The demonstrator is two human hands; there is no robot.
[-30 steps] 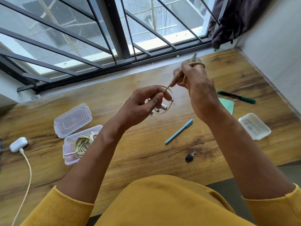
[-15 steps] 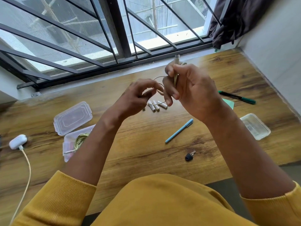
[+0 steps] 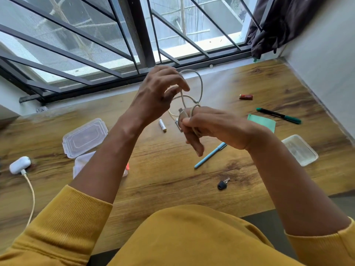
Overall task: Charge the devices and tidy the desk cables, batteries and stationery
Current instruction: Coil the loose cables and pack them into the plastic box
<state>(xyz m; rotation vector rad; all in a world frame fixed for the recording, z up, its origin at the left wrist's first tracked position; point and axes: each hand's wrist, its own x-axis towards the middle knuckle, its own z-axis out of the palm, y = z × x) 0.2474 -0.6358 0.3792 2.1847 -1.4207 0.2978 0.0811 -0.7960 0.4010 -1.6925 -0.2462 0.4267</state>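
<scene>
Spreading across the view, a wooden table (image 3: 172, 189) below a barred window. Wearing yellow sleeves (image 3: 63, 225), both forearms raised over the table. Holding the beige cable (image 3: 200, 85) up in the air above the table's middle, looped between the two hands. Left hand (image 3: 155, 93) curling loosely, thumb and forefinger pinching the cable near the loop's top, other fingers (image 3: 178, 81) partly bent. Right hand (image 3: 217, 127) gripping the cable's lower turns and its plug end (image 3: 182, 117), a loop wound round the forefinger, remaining fingers curled inward.

Lying left on the table, a clear lid (image 3: 85, 137), just beside a clear box (image 3: 82, 164) partly hidden by the left forearm. Sitting at the right edge, a second clear box (image 3: 299, 149). Resting far left, a white charger (image 3: 19, 165) with its own cord (image 3: 31, 196) attached. Lying near the right hand, a green sticky pad (image 3: 263, 122), green marker (image 3: 278, 115), blue pen (image 3: 209, 155). Lying smaller still, a white battery (image 3: 162, 125), red battery (image 3: 246, 96), black binder clip (image 3: 222, 184).
</scene>
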